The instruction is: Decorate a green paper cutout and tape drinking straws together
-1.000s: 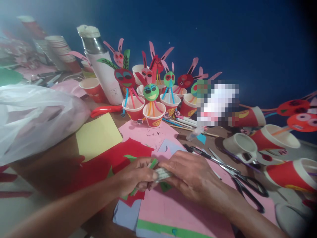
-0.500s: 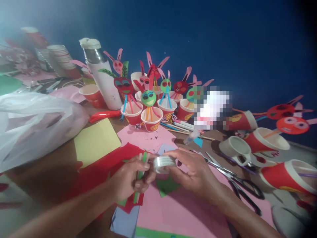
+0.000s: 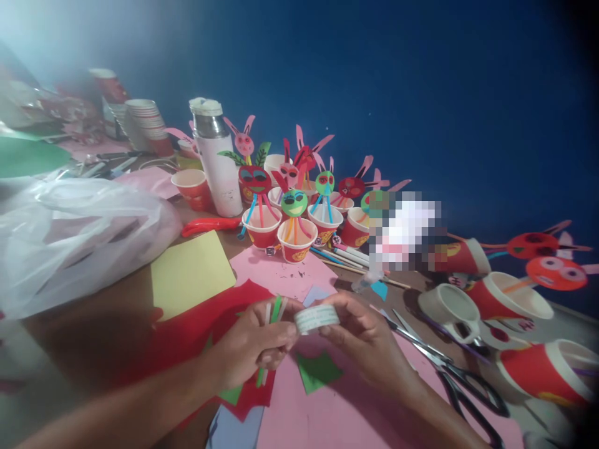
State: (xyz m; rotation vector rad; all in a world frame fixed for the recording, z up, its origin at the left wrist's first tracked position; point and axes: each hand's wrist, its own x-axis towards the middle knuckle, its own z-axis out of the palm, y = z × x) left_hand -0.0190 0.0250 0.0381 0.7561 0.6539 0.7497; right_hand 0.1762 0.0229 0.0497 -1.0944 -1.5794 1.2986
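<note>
My left hand (image 3: 255, 343) is closed around a green strip (image 3: 276, 309) and a whitish strip (image 3: 268, 313), whose ends stick out above and below the fist. They look like thin straws or pipe cleaners. My right hand (image 3: 362, 330) grips a roll of tape (image 3: 317, 318) between thumb and fingers. The left thumb tip is at the roll's left edge; whether it pulls the tape's end I cannot make out. Pink paper (image 3: 346, 411) lies under both hands, with a green paper scrap (image 3: 319, 371) on it. Red paper (image 3: 187, 330) lies beneath the left forearm.
Scissors (image 3: 449, 362) lie to the right, near a white mug (image 3: 449, 305) and tipped paper cups (image 3: 528, 374). Cups with paper-faced figures (image 3: 297, 240) stand behind. A white flask (image 3: 219, 174), yellow paper (image 3: 194, 271) and a plastic bag (image 3: 84, 237) are on the left.
The view has shifted, so the scene sits lower and further right. The tape roll has turned to show its printed outer band, and my left thumb has moved against its edge.
</note>
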